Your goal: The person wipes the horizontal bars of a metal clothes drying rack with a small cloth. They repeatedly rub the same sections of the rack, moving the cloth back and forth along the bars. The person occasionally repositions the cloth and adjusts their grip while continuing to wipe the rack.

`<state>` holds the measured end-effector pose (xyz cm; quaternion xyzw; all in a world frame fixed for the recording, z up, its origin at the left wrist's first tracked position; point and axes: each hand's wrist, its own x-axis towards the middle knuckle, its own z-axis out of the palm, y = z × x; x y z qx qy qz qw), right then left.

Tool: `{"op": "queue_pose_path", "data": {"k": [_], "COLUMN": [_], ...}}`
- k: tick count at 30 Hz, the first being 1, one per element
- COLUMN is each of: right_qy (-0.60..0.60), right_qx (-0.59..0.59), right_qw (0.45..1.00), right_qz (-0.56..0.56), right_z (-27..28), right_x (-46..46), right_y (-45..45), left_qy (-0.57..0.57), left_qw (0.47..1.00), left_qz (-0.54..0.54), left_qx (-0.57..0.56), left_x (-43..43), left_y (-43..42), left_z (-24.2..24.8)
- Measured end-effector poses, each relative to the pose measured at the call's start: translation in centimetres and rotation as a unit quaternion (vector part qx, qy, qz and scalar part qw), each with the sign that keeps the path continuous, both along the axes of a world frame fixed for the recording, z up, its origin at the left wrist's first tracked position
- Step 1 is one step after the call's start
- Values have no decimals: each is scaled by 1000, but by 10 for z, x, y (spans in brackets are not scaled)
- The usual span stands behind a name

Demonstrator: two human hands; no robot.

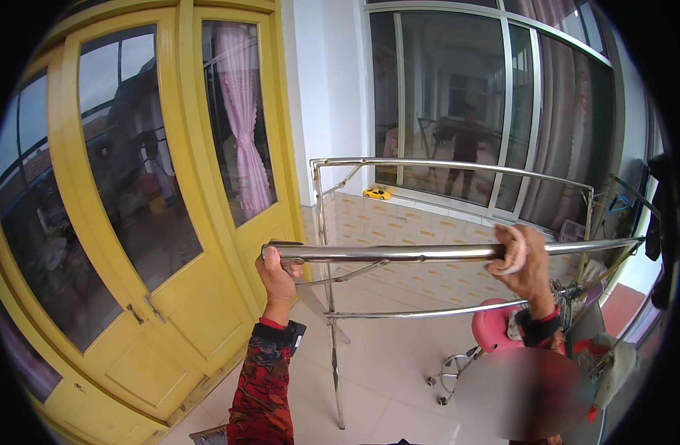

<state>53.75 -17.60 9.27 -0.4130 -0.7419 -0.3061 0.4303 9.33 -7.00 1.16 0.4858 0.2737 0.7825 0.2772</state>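
A shiny metal clothes rack stands before me, its near top rail (384, 253) running across the view. My left hand (278, 272) grips the left end of that rail, thumb on top. Farther right, my right hand (526, 258) holds a pinkish cloth (509, 250) wrapped round the same rail. The rack's far top rail (456, 163) lies behind, and a lower crossbar (423, 314) passes beneath. My right forearm is partly hidden by a blurred patch.
Yellow double doors (189, 311) stand at left. A yellow toy car (376, 193) sits on the window ledge. Below right are a pink wheeled stool (491, 328), a cluster of hangers (568, 292) and a grey cloth (618, 367).
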Motion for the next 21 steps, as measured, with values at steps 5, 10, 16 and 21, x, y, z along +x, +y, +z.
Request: {"op": "queue_pose_path", "data": {"k": [5,10,16,21], "right_qy": [31,10,-1,-18], "right_qx": [-16,-19,-78,-5], "right_qw": [999,1000,997,998], "right_qz": [33,20,24,56], "right_z": [3,6,4,1], "right_x": [-112,-206,-307,-358], "right_y": [11,16,27,31], "left_qy": [-13,8,-13,-154], "left_qw": [998,990,984,925], "left_qz": [-53,-130,-177,-349], "left_qx": [25,58,-25,0], "left_x": [-2,-5,-11,-22], "left_y": [4,4,-3,25], "left_z": [-4,-3,-3,-21]}}
